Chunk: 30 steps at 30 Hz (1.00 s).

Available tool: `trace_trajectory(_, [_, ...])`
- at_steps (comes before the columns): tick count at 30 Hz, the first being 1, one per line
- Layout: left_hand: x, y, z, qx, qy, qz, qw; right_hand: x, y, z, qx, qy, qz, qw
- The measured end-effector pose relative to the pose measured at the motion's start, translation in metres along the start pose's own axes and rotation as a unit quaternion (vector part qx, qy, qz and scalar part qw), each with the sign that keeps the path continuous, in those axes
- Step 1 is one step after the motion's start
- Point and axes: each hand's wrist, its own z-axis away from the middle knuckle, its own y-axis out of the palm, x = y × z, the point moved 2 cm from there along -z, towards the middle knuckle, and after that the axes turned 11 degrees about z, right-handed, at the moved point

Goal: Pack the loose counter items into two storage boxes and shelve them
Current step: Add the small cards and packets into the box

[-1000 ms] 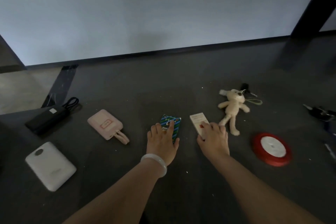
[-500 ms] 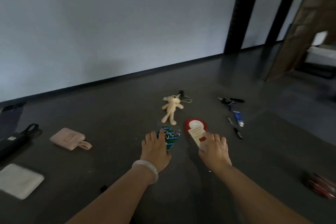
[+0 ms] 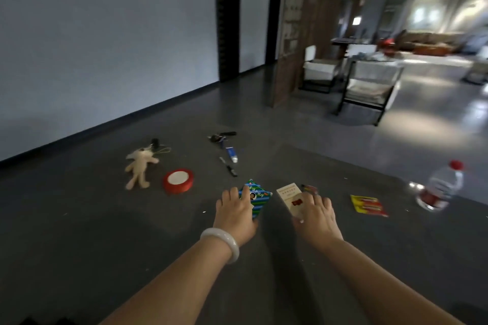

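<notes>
My left hand, with a white bangle on its wrist, grips a blue-and-green striped packet just above the dark counter. My right hand grips a small white box with a red mark beside it. A cream plush toy and a red ribbon roll lie to the left. Farther back lie a pen, a small blue-and-white tube and a bunch of keys. On the right lie a yellow-and-red packet and a water bottle on its side.
A small dark item lies just beyond the white box. The counter's far edge runs diagonally on the right, close to the bottle. Beyond it are a grey floor, a brown pillar and black-framed chairs. A pale wall runs along the left.
Both hands have moved right along the counter with the packet and the box, past the plush toy and ribbon roll. The power banks and pink case have left the view; the bottle appeared.
</notes>
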Motion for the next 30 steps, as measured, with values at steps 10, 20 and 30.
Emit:
trace_trajectory(10, [-0.149, 0.043, 0.046, 0.068, 0.182, 0.048, 0.980, -0.121, -0.075, 0.126, -0.071, 0.205, 0.054, 0.975])
trace_trajectory(20, [-0.297, 0.072, 0.125, 0.079, 0.276, 0.077, 0.955, -0.238, -0.128, 0.249, -0.126, 0.319, 0.075, 0.936])
trace_trajectory(30, [-0.432, 0.116, 0.202, 0.066, 0.263, 0.086, 0.959, -0.370, -0.143, 0.332, -0.123, 0.321, 0.067, 0.937])
